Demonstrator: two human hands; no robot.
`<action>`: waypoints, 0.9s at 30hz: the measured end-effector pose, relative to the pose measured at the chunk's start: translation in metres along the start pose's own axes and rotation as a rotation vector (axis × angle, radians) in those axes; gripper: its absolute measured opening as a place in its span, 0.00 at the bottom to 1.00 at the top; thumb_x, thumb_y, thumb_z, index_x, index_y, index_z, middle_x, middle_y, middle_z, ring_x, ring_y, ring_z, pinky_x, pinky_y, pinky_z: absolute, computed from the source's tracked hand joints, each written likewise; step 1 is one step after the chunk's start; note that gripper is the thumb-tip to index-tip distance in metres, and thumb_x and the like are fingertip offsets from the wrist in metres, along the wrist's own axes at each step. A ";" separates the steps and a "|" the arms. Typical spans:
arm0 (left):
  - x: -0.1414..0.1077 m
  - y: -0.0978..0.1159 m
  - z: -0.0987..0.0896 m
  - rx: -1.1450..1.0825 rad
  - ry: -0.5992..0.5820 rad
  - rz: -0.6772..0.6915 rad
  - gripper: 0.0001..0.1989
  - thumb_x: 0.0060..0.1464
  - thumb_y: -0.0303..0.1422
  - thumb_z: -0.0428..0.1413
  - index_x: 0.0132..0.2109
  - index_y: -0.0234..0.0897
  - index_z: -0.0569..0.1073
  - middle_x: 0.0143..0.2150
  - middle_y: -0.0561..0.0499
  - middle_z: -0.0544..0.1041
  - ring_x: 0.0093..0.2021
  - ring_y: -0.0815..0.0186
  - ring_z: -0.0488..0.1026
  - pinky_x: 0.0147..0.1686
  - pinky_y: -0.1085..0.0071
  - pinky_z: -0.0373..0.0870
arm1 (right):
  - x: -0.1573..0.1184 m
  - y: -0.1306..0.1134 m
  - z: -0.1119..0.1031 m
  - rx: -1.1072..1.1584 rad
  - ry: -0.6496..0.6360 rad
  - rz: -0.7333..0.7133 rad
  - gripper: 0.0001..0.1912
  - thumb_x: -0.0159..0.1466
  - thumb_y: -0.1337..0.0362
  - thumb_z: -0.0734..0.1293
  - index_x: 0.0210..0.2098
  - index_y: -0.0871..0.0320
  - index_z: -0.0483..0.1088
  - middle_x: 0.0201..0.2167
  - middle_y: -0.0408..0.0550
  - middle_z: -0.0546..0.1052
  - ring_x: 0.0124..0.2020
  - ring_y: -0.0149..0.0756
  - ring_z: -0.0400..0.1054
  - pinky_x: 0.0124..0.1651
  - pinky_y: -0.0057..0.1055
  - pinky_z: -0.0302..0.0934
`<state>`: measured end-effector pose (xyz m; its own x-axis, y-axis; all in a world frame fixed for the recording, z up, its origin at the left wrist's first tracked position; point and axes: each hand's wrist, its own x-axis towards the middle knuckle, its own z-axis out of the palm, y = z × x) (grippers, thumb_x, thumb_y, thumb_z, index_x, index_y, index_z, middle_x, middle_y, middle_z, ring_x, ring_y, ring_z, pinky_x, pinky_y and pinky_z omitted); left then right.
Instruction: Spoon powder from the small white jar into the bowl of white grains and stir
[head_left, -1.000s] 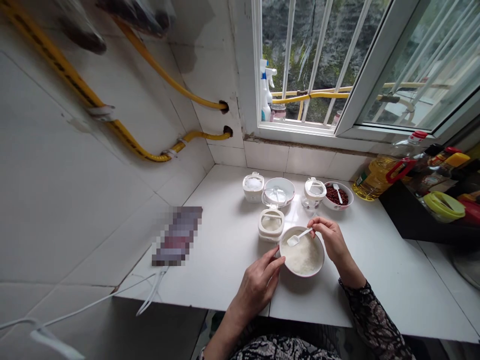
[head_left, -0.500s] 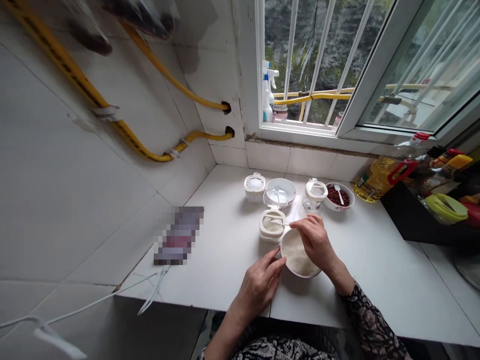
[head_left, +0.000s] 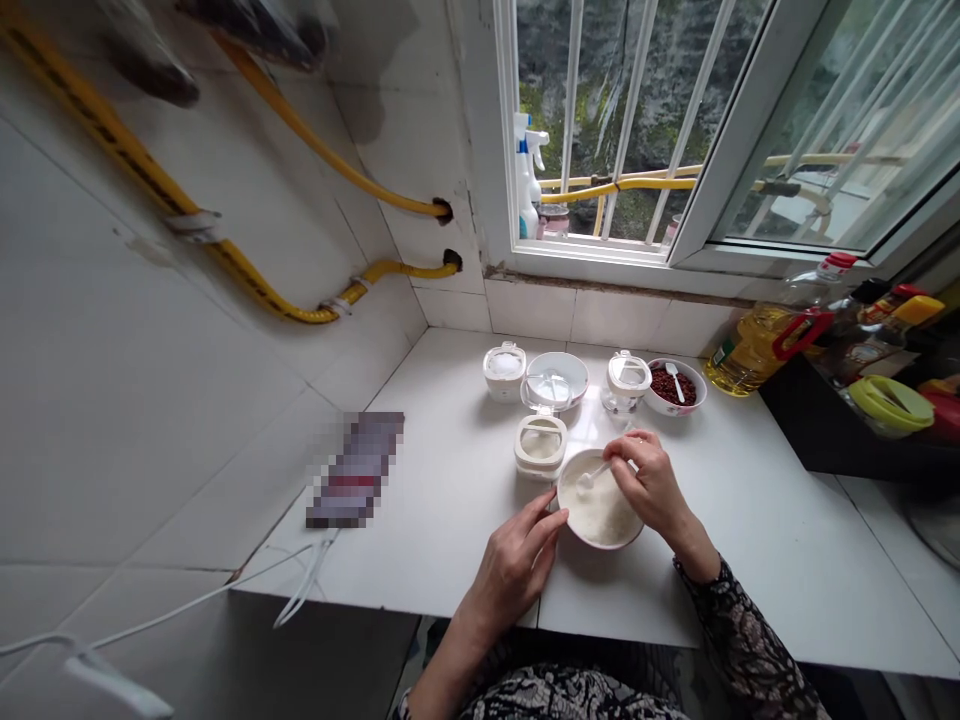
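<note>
My right hand pinches the handle of a small white spoon, its tip low over the bowl. The round bowl holds pale, fine, rice-like grains. Against its left rim, my left hand grips the bowl with fingers and thumb. A square jar with pale contents stands with its lid raised, just beyond the left fingertips and touching or nearly touching the bowl. Behind it are another white-filled jar, a white bowl and a clear jar.
A bowl of dark red beans with a white spoon in it stands at the back right. Beyond it are an oil bottle and a black box of bottles. A blurred-out object and a white cable lie at the left.
My right hand has moved the spoon rightward from the square jar to over the bowl. My left hand stays at the rim. The view has shifted slightly.
</note>
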<state>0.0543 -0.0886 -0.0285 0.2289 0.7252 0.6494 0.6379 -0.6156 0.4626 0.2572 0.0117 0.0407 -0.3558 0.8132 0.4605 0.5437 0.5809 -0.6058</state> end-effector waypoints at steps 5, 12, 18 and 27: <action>-0.001 -0.001 0.000 0.003 0.007 -0.003 0.19 0.62 0.20 0.49 0.57 0.38 0.70 0.57 0.38 0.77 0.54 0.59 0.78 0.50 0.66 0.79 | -0.001 -0.004 0.008 0.072 -0.117 0.043 0.11 0.59 0.70 0.61 0.27 0.53 0.72 0.26 0.44 0.80 0.32 0.39 0.71 0.51 0.41 0.61; 0.000 0.000 0.000 0.003 0.012 -0.001 0.18 0.62 0.20 0.49 0.56 0.38 0.70 0.57 0.38 0.77 0.55 0.58 0.78 0.49 0.66 0.79 | 0.003 -0.004 -0.006 0.318 -0.076 0.321 0.10 0.59 0.66 0.61 0.26 0.55 0.73 0.18 0.41 0.72 0.25 0.36 0.67 0.36 0.33 0.61; 0.000 0.000 0.000 0.008 0.005 0.003 0.17 0.63 0.21 0.49 0.56 0.38 0.70 0.56 0.37 0.76 0.54 0.58 0.78 0.48 0.66 0.79 | 0.002 0.002 0.001 0.139 -0.035 0.221 0.10 0.58 0.67 0.60 0.24 0.53 0.72 0.19 0.43 0.74 0.32 0.41 0.70 0.47 0.39 0.61; 0.000 0.000 0.000 0.007 0.012 0.009 0.17 0.62 0.20 0.49 0.55 0.36 0.70 0.56 0.37 0.76 0.54 0.58 0.78 0.50 0.67 0.78 | 0.002 -0.004 0.000 0.204 -0.109 0.234 0.11 0.58 0.66 0.60 0.25 0.54 0.73 0.18 0.42 0.74 0.30 0.40 0.70 0.48 0.39 0.61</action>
<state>0.0542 -0.0885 -0.0288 0.2261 0.7160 0.6605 0.6407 -0.6200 0.4528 0.2542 0.0107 0.0438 -0.3241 0.9182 0.2279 0.4611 0.3637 -0.8094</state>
